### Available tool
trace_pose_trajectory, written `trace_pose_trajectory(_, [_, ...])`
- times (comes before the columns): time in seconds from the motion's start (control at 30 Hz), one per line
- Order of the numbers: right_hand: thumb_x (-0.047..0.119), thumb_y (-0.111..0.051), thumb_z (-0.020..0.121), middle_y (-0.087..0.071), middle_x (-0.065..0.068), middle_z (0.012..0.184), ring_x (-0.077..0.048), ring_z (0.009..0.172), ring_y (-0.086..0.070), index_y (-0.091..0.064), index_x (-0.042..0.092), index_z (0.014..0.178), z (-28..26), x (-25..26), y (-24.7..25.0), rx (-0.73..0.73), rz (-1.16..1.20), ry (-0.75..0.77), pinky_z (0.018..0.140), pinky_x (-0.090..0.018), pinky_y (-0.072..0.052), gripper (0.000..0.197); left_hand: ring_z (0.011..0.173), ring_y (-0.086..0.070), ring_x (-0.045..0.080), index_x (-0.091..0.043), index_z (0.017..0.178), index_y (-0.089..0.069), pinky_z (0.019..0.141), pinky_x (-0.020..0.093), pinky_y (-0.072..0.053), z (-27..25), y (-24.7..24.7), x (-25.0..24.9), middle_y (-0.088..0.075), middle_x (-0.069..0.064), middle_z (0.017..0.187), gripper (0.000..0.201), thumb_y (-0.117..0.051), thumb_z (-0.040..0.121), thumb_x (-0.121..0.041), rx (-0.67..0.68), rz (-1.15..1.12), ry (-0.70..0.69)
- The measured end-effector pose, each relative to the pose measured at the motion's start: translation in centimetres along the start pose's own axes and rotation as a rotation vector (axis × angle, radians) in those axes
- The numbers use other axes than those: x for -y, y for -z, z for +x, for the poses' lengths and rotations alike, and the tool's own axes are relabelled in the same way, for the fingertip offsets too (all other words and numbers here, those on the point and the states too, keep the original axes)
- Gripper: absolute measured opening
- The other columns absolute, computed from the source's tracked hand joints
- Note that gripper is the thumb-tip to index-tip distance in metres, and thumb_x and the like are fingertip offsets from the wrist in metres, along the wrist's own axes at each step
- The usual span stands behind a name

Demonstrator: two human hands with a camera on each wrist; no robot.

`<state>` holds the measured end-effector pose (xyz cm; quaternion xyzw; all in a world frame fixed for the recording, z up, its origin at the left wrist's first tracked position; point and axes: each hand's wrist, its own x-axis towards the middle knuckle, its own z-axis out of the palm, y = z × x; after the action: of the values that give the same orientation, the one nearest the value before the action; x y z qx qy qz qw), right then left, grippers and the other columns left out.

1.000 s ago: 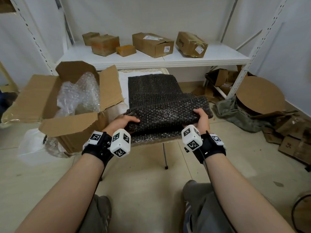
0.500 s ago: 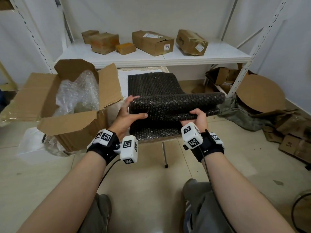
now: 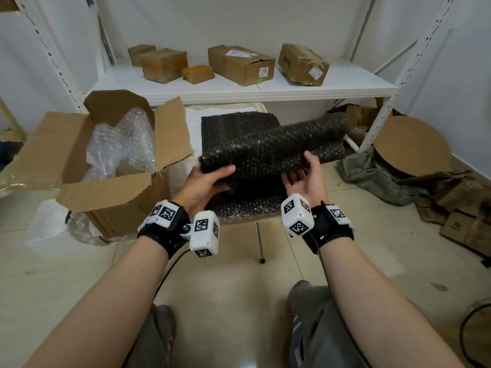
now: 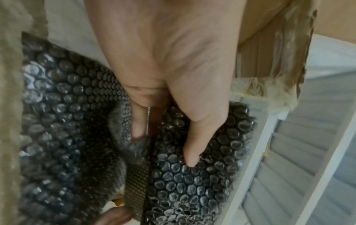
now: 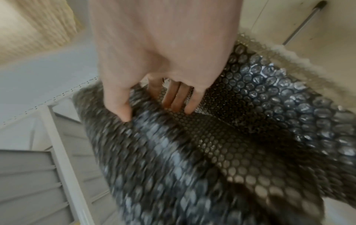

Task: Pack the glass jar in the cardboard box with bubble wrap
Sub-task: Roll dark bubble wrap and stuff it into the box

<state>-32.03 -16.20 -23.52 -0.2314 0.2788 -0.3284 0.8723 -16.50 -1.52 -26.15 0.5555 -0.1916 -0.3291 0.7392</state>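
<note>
A: How many boxes on the shelf point(image 3: 345, 83)?

B: Five brown cartons point(image 3: 240, 65) in a row. One has a white sticker with digits that look like "778", though I can't be sure. Down on the floor, at the right, a flattened carton point(image 3: 462, 229) has a number scrawled on it, too small to read.

A: And the open cardboard box point(image 3: 106, 197)?

B: One, on the left, flaps spread. Inside is a crumpled mass of clear bubble wrap point(image 3: 122, 144). If the glass jar is in there, I can't make it out.

A: The dark stuff?

B: One sheet of black bubble wrap point(image 3: 268, 152), lying on a small metal-legged counter point(image 3: 259, 241) and partly lifted. The left hand point(image 3: 204, 184) pinches its left edge, thumb on top, fingers point(image 4: 139, 118) curled underneath. The right hand point(image 3: 308, 179) grips the other end, thumb over the fold, fingers point(image 5: 189, 102) tucked beneath.

A: Anything else?

B: One round cardboard disc point(image 3: 410, 147) leaning at the right, one green cloth point(image 3: 372, 179) heaped beside it. Each wrist carries a black strap with white checker-marked cubes point(image 3: 204, 235).
</note>
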Motion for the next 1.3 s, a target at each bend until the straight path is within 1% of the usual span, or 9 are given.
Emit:
trace_pose_trajectory(0.17, [0.062,-0.063,0.085,-0.034,-0.012,0.154,-0.032,0.141,-0.037,-0.036,0.026,0.150,1.7,-0.1,1.1,-0.005,0.038,0.017,0.111,-0.051,-0.039,0.079,0.095,-0.071,0.022,-0.003,0.114,-0.062,0.077,0.035,-0.061,-0.1,0.1,-1.5,-0.071,0.013,0.110,0.022,-0.057,0.093,-0.009,0.024,-0.361,0.062])
trace_pose_trajectory(0.33, [0.056,-0.063,0.087,-0.067,-0.017,0.127,-0.034,0.110,-0.068,-0.068,0.014,0.121,1.0,-0.8,1.1,0.176,-0.035,-0.187,0.084,-0.047,-0.056,0.054,0.098,-0.070,0.025,-0.002,0.116,-0.061,0.078,0.034,-0.061,0.1,0.7,-1.3,-0.070,0.016,0.112,0.023,-0.057,0.095,-0.012,0.018,-0.465,0.046])
trace_pose_trajectory(0.43, [0.030,-0.064,0.093,-0.075,-0.015,0.103,-0.028,0.080,-0.075,-0.077,0.009,0.086,1.8,-1.0,1.2,0.049,-0.181,-0.151,0.070,-0.039,-0.057,0.026,0.105,-0.068,0.026,-0.007,0.114,-0.062,0.085,0.039,-0.058,0.8,1.1,-0.4,-0.071,0.013,0.114,0.026,-0.066,0.091,-0.018,-0.100,-0.253,0.100])
trace_pose_trajectory(0.6, [-0.001,-0.063,0.088,-0.066,-0.015,0.086,-0.025,0.068,-0.066,-0.059,0.006,0.106,4.0,-2.0,1.7,-0.167,-0.444,-0.068,0.049,-0.029,-0.056,0.019,0.106,-0.065,0.034,-0.012,0.124,-0.055,0.083,0.046,-0.057,2.6,2.3,1.8,-0.067,0.012,0.114,0.068,-0.081,0.066,-0.037,-0.403,-0.056,0.148])
trace_pose_trajectory(0.73, [-0.004,-0.058,0.090,-0.065,-0.020,0.100,-0.028,0.078,-0.067,-0.052,0.003,0.120,4.1,-2.7,1.7,-0.123,-0.549,-0.160,0.049,-0.034,-0.057,0.031,0.108,-0.059,0.028,-0.031,0.121,-0.038,0.094,0.048,-0.050,2.8,2.8,2.3,-0.059,0.002,0.118,0.074,-0.077,0.062,-0.051,-0.467,0.199,0.102])
trace_pose_trajectory(0.87, [-0.007,-0.049,0.093,-0.058,-0.028,0.123,-0.038,0.091,-0.064,-0.045,-0.003,0.129,4.2,-2.6,1.5,-0.093,-0.424,-0.208,0.049,-0.043,-0.059,0.036,0.103,-0.060,0.023,-0.025,0.116,-0.043,0.085,0.036,-0.050,1.7,1.7,1.6,-0.060,0.002,0.113,0.053,-0.078,0.076,-0.032,-0.391,0.279,0.034])
trace_pose_trajectory(0.97, [-0.006,-0.043,0.096,-0.054,-0.031,0.123,-0.045,0.092,-0.061,-0.043,-0.004,0.133,4.1,-2.4,1.4,-0.062,-0.277,-0.248,0.051,-0.047,-0.060,0.037,0.110,-0.059,0.020,-0.027,0.093,-0.054,0.099,0.039,-0.049,1.3,1.6,1.5,-0.062,-0.001,0.119,0.041,-0.084,0.066,-0.029,-0.272,0.480,-0.066])
trace_pose_trajectory(1.1, [0.000,-0.046,0.097,-0.054,-0.032,0.131,-0.049,0.112,-0.058,-0.041,-0.005,0.140,4.3,-2.3,1.4,-0.082,-0.115,-0.279,0.054,-0.048,-0.060,0.044,0.118,-0.051,0.012,-0.019,0.075,-0.044,0.102,0.028,-0.038,0.9,1.0,1.4,-0.058,-0.002,0.134,0.039,-0.079,0.074,-0.003,-0.038,0.679,-0.214])
trace_pose_trajectory(1.3, [0.046,-0.053,0.096,-0.061,-0.025,0.116,-0.037,0.099,-0.065,-0.052,0.003,0.126,4.1,-2.2,1.8,-0.003,-0.197,-0.263,0.064,-0.043,-0.062,0.052,0.126,-0.052,0.006,-0.017,0.071,-0.040,0.111,0.033,-0.036,0.1,0.0,1.2,-0.061,-0.006,0.133,0.037,-0.070,0.076,0.004,0.320,0.824,-0.353])
